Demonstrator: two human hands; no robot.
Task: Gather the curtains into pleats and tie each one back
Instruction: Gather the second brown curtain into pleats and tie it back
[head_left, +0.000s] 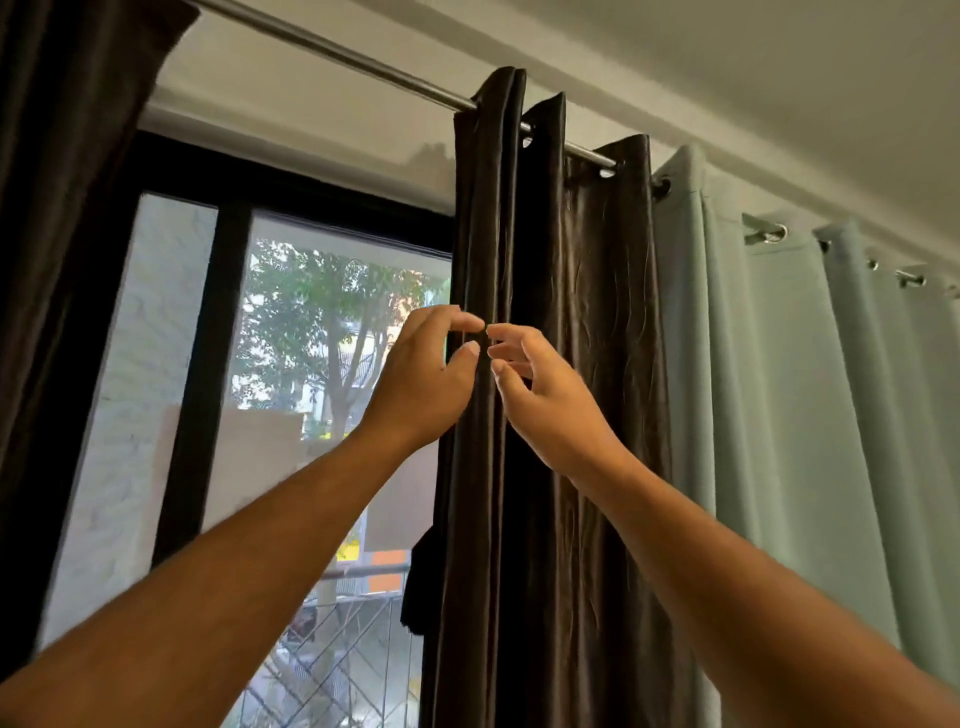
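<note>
A dark brown eyelet curtain (582, 312) hangs from a metal rod (332, 49), partly bunched into folds at its left side. Both my hands are raised in front of its leftmost folds. My left hand (426, 379) has curved fingers, with thumb and forefinger a little apart right at a fold's ridge; no cloth is plainly pinched. My right hand (540, 395) faces it with loosely spread fingers, their tips almost meeting the left fingertips. A dark tassel (418, 587) hangs beside the curtain's left edge lower down.
A pale green curtain (779, 389) hangs on the same rod to the right. Another dark curtain (62, 208) covers the far left. Between them is a black-framed window (228, 322) with trees and buildings outside. The ceiling is close above.
</note>
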